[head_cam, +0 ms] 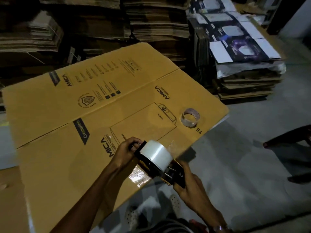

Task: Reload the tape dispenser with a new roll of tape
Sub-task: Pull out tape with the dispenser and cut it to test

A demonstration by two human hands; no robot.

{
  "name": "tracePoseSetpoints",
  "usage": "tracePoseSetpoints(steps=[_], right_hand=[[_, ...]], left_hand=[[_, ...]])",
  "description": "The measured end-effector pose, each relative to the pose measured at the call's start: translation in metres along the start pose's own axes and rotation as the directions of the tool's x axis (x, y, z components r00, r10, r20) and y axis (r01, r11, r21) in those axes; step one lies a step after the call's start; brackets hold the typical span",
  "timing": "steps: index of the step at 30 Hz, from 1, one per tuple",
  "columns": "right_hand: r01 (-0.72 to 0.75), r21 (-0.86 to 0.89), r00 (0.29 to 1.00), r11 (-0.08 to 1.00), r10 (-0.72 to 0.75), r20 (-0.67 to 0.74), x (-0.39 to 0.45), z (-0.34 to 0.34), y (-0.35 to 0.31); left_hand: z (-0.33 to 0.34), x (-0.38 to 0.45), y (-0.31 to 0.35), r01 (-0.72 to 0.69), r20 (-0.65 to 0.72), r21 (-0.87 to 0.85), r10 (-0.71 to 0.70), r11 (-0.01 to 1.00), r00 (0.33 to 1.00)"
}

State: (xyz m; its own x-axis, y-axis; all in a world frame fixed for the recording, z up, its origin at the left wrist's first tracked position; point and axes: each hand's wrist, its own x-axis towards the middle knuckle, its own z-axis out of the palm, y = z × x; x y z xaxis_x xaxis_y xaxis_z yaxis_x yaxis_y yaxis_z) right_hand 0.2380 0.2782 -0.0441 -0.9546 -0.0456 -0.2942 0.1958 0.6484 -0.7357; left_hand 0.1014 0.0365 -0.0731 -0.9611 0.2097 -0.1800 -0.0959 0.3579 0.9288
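**Clear tape roll seated in a dispenser held by both hands**

Clear plastic tape, wound as a full new roll, is seen mounted on the black tape dispenser, which is held in the air above the near edge of a flattened cardboard carton. The dispenser's far end is gripped by the left hand, whose fingers are curled round a dark part of the frame just left of the roll. The near end is gripped by the right hand, with the fingers closed round the dispenser's body just below and right of the roll. A loose, crinkled tail of tape is seen standing off the roll on its far right side, beyond the right grip.

A nearly spent tape core is lying on the carton, well beyond both grips and to the right, near the carton's edge. The carton is spread over a grey floor. Stacks of flattened cartons are piled far beyond the hands, and a stack of printed boxes is set to the far right.
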Motion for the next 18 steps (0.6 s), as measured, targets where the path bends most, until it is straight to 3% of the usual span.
tracePoseSetpoints(steps=[5,9,13,18], right_hand=[[-0.011,-0.029,0.999,1.000,0.010,-0.045,0.012,-0.023,0.013],[-0.002,-0.085,0.995,0.996,-0.007,-0.098,0.020,-0.046,0.030],[-0.014,-0.113,0.993,0.993,0.000,-0.120,0.026,-0.065,0.046],[-0.041,-0.133,0.990,0.990,0.023,-0.136,0.033,-0.079,0.061]], left_hand=[[0.033,0.023,0.017,0.045,-0.015,-0.019,-0.046,0.999,0.999],[0.055,0.047,0.021,0.023,0.033,0.108,-0.027,0.994,0.999],[0.084,0.059,0.037,0.093,0.062,-0.008,-0.092,0.996,0.994],[0.107,0.080,0.037,0.101,0.077,0.036,-0.103,0.994,0.992]])
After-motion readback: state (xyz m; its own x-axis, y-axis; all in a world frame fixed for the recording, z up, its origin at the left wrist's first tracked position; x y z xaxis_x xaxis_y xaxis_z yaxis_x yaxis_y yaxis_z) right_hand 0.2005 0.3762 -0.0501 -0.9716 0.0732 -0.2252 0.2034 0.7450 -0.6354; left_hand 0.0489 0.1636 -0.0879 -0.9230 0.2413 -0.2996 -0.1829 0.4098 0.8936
